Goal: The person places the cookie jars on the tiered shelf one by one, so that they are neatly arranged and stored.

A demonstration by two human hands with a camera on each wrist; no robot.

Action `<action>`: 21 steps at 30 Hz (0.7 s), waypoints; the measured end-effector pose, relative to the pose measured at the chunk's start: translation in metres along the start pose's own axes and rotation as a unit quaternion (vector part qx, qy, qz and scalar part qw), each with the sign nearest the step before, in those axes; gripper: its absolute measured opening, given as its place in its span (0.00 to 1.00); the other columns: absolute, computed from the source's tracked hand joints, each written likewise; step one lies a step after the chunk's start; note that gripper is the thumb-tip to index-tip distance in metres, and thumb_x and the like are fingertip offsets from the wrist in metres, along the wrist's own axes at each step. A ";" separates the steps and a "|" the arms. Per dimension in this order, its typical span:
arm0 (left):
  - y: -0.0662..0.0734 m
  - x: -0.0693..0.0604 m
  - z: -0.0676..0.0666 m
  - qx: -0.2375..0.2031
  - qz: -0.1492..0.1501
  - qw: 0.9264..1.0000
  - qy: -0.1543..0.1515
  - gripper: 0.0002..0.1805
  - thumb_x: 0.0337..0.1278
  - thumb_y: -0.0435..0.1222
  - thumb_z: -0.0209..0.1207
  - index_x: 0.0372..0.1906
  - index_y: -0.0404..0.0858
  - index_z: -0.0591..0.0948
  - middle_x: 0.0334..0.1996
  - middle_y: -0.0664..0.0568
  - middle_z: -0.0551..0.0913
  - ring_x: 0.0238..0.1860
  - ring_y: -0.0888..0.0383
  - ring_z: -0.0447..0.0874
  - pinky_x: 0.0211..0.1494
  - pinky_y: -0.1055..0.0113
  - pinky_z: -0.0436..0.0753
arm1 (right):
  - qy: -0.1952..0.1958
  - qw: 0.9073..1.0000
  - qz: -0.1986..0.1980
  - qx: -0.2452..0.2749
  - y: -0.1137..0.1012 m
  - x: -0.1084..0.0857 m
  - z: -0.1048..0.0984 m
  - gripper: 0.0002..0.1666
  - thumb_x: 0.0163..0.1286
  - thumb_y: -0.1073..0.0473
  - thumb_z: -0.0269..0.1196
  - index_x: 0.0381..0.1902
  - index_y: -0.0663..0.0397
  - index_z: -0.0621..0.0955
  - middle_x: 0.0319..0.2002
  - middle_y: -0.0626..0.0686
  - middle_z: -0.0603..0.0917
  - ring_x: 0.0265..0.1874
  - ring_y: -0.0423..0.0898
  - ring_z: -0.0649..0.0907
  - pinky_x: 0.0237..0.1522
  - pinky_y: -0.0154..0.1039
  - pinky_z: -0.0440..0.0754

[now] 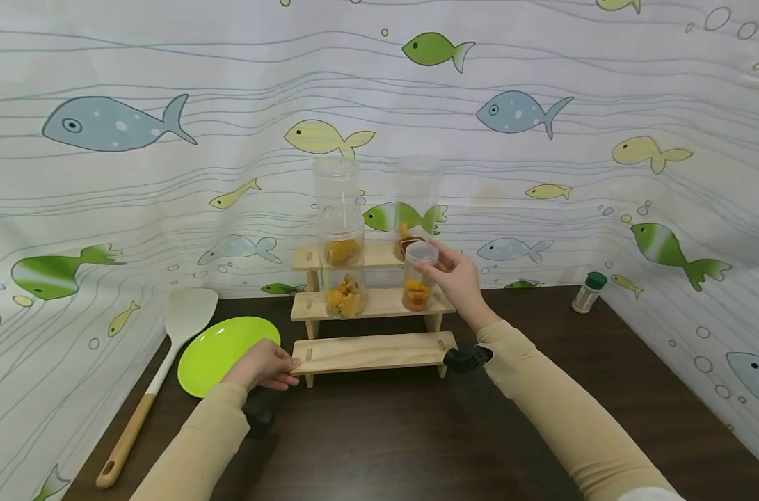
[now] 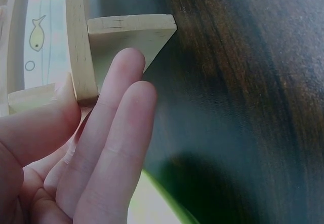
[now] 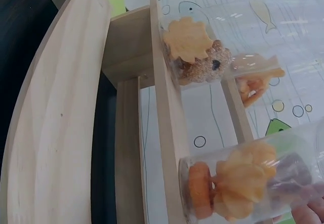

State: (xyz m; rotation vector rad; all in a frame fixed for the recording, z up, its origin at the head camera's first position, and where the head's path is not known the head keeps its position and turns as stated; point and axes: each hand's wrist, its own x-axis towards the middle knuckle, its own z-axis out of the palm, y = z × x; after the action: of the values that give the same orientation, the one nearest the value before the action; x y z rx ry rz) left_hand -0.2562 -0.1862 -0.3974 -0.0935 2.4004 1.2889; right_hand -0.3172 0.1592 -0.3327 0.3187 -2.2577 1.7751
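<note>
A three-tier wooden stand (image 1: 373, 353) is on the dark table. My left hand (image 1: 269, 363) pinches the left end of its lowest shelf, thumb on the board, two fingers extended in the left wrist view. On the middle tier at right, my right hand (image 1: 459, 284) grips a clear jar (image 1: 417, 298) with orange-yellow snack-like pieces inside; its base meets the shelf in the right wrist view (image 3: 228, 188). Another clear jar (image 1: 345, 299), holding yellow and brown pieces, occupies that tier's left. Behind, tall clear jars (image 1: 419, 177) with pieces inside rise from the top tier.
At left lie a bright green plate (image 1: 219, 351) and a white spatula (image 1: 188, 316) with a wooden handle. A small green-capped shaker (image 1: 588, 292) stands at the back right. Fish-patterned cloth (image 1: 379, 90) walls in the table's back and sides.
</note>
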 end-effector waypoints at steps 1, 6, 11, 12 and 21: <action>0.000 0.000 0.000 0.000 0.000 1.000 0.001 0.16 0.64 0.32 0.56 0.43 0.18 0.77 0.28 0.40 0.85 0.32 0.48 0.88 0.36 0.59 0.87 | 0.003 1.000 -0.001 0.000 0.001 0.000 0.001 0.39 0.59 0.52 0.69 0.67 0.55 0.69 0.61 0.58 0.75 0.57 0.50 0.79 0.56 0.39 0.78; 0.001 0.001 0.001 -0.004 0.001 1.000 0.002 0.16 0.64 0.32 0.56 0.43 0.18 0.77 0.28 0.41 0.85 0.30 0.51 0.88 0.35 0.61 0.87 | 0.009 1.000 -0.009 0.010 0.003 0.001 0.002 0.40 0.60 0.52 0.69 0.67 0.56 0.69 0.62 0.59 0.74 0.59 0.50 0.77 0.57 0.40 0.77; 0.005 0.007 0.004 0.003 0.000 1.000 -0.001 0.15 0.64 0.32 0.56 0.43 0.19 0.78 0.27 0.42 0.85 0.32 0.49 0.88 0.35 0.60 0.87 | 0.012 1.000 -0.011 0.010 0.004 -0.001 -0.005 0.41 0.60 0.51 0.69 0.68 0.54 0.68 0.63 0.59 0.74 0.59 0.51 0.77 0.57 0.39 0.77; 0.006 0.008 0.004 0.005 0.000 1.000 -0.001 0.15 0.64 0.32 0.56 0.42 0.19 0.78 0.27 0.42 0.85 0.32 0.49 0.88 0.36 0.60 0.87 | 0.011 1.000 -0.010 0.013 0.004 -0.001 -0.006 0.41 0.60 0.50 0.69 0.68 0.54 0.68 0.63 0.58 0.73 0.60 0.51 0.77 0.58 0.39 0.76; 0.002 0.017 0.004 0.048 0.009 0.999 0.011 0.18 0.60 0.37 0.60 0.40 0.20 0.80 0.26 0.40 0.85 0.30 0.48 0.88 0.34 0.60 0.87 | 0.002 1.000 0.004 0.026 -0.002 -0.006 -0.017 0.38 0.63 0.54 0.66 0.68 0.56 0.67 0.66 0.55 0.70 0.64 0.48 0.72 0.63 0.40 0.72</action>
State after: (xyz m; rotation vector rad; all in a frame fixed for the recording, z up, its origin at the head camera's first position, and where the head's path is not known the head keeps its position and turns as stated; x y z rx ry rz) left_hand -0.2708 -0.1797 -0.4041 -0.0585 2.4816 1.1846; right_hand -0.3103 0.1752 -0.3293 0.3177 -2.2155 1.8402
